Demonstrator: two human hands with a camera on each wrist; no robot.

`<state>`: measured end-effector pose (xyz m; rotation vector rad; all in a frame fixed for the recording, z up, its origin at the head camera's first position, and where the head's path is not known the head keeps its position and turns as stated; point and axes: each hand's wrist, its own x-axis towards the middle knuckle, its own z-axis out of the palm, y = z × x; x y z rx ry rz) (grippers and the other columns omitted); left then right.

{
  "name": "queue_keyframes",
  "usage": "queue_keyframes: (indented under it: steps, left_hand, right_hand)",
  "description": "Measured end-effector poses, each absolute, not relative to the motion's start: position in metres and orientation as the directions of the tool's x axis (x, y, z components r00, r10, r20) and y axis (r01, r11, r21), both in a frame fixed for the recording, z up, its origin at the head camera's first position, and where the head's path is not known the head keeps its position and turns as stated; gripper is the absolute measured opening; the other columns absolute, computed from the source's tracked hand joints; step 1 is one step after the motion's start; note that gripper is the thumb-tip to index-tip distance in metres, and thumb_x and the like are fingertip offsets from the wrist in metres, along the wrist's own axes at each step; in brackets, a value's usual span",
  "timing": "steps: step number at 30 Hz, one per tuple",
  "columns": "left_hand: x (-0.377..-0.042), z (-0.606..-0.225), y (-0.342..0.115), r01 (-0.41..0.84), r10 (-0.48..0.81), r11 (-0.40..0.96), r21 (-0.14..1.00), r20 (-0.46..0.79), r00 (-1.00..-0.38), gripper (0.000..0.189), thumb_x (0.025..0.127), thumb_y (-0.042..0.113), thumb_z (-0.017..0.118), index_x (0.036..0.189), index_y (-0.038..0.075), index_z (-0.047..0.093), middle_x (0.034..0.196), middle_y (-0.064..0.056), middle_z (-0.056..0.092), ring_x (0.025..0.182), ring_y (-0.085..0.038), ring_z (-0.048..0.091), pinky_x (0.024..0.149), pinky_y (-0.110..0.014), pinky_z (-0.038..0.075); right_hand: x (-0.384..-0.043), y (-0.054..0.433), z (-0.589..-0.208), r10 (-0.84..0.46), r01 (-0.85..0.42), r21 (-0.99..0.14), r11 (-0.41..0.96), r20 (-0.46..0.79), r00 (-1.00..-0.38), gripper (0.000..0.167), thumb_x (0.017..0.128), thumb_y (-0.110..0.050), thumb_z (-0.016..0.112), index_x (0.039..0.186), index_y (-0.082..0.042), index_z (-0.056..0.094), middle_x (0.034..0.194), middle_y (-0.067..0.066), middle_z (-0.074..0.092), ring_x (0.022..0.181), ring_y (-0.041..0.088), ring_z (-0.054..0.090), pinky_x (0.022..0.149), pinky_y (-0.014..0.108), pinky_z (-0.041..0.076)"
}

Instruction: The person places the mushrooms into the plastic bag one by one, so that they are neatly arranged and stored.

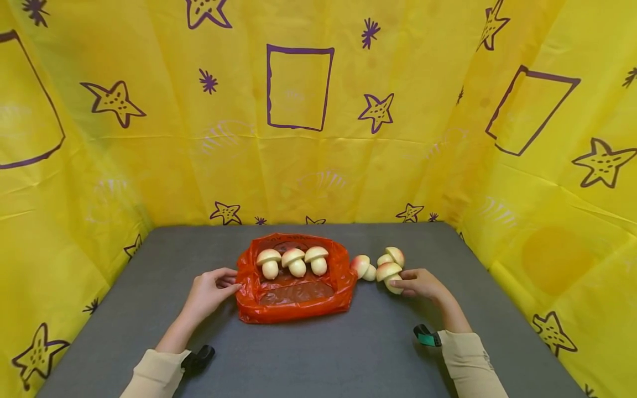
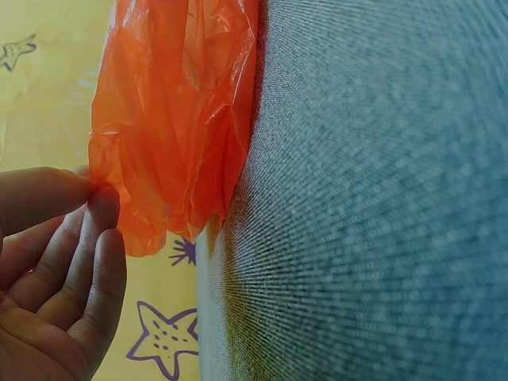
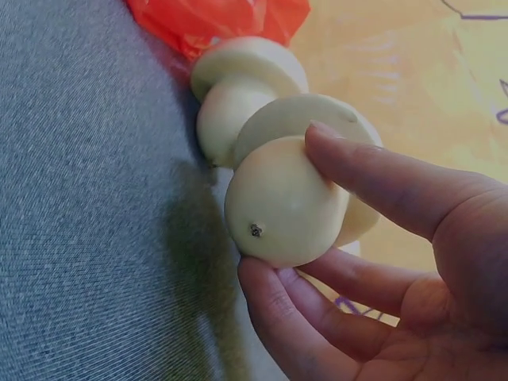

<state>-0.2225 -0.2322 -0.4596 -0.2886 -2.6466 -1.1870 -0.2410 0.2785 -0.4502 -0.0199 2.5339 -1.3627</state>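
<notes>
A red plastic bag (image 1: 293, 314) lies spread open on the table, with three toy mushrooms (image 1: 294, 262) in a row inside it. My left hand (image 1: 211, 288) pinches the bag's left edge between thumb and fingertips, as the left wrist view shows on the crinkled bag (image 2: 175, 119). To the right of the bag, my right hand (image 1: 424, 284) holds a pale mushroom with a reddish cap (image 1: 388, 271), thumb and fingers around its stem (image 3: 282, 206). Close beside it are two more mushrooms, one near the bag (image 1: 363, 267) and one just behind (image 1: 396, 255).
The dark grey table (image 1: 318, 359) runs back to a yellow cloth (image 1: 308, 182) with purple stars and frames, which hangs behind and on both sides. A black strap device (image 1: 199, 359) sits at the left wrist, another (image 1: 427, 336) at the right.
</notes>
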Motion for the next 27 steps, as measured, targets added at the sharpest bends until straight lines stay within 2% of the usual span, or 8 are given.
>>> queue_keyframes:
  steps: [10,20,27]
  left_hand:
    - [-0.224,-0.460,-0.232,0.269,0.086,0.655,0.706,0.284,-0.955,0.025,0.079,0.014,0.077,0.100,0.003,0.070,0.085,-0.008,0.071,0.073,-0.014,0.065,0.063,-0.019,0.052]
    - [-0.224,-0.462,-0.231,0.283,0.090,0.650,0.706,0.299,-0.950,0.023,0.078,0.011,0.077,0.098,0.003,0.070,0.084,-0.007,0.071,0.071,-0.013,0.066,0.063,-0.020,0.052]
    - [-0.223,-0.460,-0.230,0.291,0.089,0.651,0.701,0.310,-0.947,0.024,0.077,0.012,0.078,0.097,0.003,0.070,0.083,-0.008,0.071,0.070,-0.013,0.066,0.062,-0.020,0.052]
  right_hand:
    - [-0.234,0.268,-0.430,-0.139,0.083,-0.830,0.551,-0.190,-0.972,0.050,0.084,-0.031,0.072,0.115,0.007,0.061,0.105,0.014,0.068,0.088,0.018,0.068,0.081,0.035,0.055]
    - [-0.230,0.261,-0.416,-0.172,0.040,-0.843,0.536,-0.156,-0.973,0.058,0.086,-0.032,0.069,0.123,0.010,0.055,0.117,0.022,0.063,0.092,0.019,0.067,0.088,0.043,0.052]
    - [-0.228,0.255,-0.406,-0.162,0.036,-0.834,0.550,-0.149,-0.975,0.064,0.085,-0.035,0.070,0.127,0.009,0.052,0.122,0.024,0.060,0.092,0.021,0.068,0.085,0.037,0.054]
